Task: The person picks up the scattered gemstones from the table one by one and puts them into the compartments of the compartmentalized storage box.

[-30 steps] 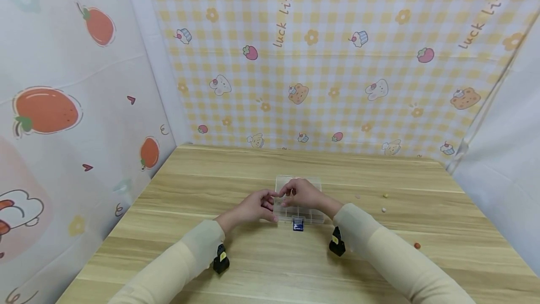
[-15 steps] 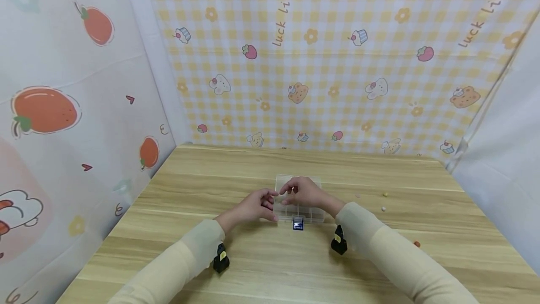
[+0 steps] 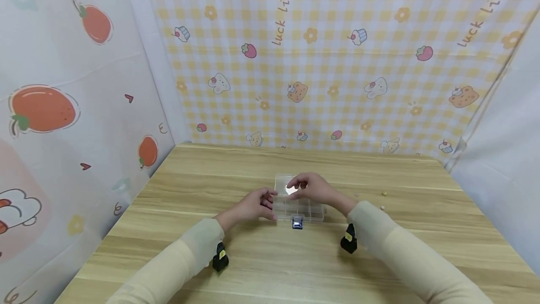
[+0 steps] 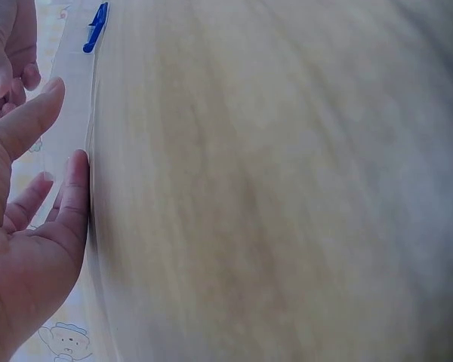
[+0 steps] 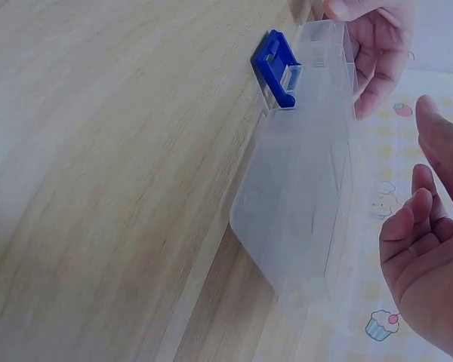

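A clear plastic compartment box [image 3: 280, 206] lies on the wooden table, its lid [image 3: 281, 183] folded back behind it. On the front edge sits a blue latch [image 3: 297, 223], which shows as well in the right wrist view. My left hand [image 3: 255, 205] rests at the box's left end, thumb and fingertips by its side wall. Over the lid hovers my right hand [image 3: 314, 188], thumb and fingers bent loosely and apart, with nothing seen between them. A bright glare shows on the lid by those fingers. From here I cannot make out any contents in the compartments.
Right of the box lie a small yellow bead [image 3: 384, 193], a whitish bead [image 3: 382, 208] and a faint pink piece [image 3: 356, 194]. A yellow checked cloth [image 3: 312, 83] hangs behind the table [image 3: 219, 172].
My right hand has moved slightly right and away from me, uncovering more of the compartments. The right sleeve now hides the orange-brown bead at the right. My left hand has stayed put.
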The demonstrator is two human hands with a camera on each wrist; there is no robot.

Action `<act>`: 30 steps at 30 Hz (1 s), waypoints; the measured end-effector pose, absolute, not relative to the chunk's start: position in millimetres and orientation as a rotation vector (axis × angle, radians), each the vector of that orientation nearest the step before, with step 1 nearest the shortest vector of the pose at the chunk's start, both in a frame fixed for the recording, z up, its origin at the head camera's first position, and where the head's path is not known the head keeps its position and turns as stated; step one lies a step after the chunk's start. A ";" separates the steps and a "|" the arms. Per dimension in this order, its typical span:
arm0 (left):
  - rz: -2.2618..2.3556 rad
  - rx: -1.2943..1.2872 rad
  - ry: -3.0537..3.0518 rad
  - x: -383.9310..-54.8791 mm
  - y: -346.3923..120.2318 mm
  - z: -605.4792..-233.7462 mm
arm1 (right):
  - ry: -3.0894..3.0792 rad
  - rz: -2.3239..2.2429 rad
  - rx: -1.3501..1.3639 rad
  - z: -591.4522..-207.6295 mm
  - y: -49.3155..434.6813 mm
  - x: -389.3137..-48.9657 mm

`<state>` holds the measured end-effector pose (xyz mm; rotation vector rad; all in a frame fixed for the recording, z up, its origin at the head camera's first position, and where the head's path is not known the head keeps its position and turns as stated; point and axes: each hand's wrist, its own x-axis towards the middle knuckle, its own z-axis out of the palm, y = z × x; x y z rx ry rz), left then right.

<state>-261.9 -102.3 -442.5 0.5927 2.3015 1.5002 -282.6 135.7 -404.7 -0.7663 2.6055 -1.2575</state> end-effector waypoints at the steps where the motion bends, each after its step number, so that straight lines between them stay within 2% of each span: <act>1: 1.501 0.592 2.300 -262.1 -102.2 -442.4 | 2.604 -1.268 -0.764 -404.4 137.4 -282.1; 17: 1.521 0.600 2.276 -262.3 -102.0 -443.2 | 2.616 -1.429 -0.663 -401.2 181.2 -261.2; 24: 1.533 0.606 2.277 -261.0 -101.6 -443.5 | 2.635 -1.479 -0.614 -386.4 196.3 -239.9; 30: 1.526 0.592 2.280 -261.4 -101.3 -444.0 | 2.603 -1.558 -0.558 -403.2 223.4 -242.0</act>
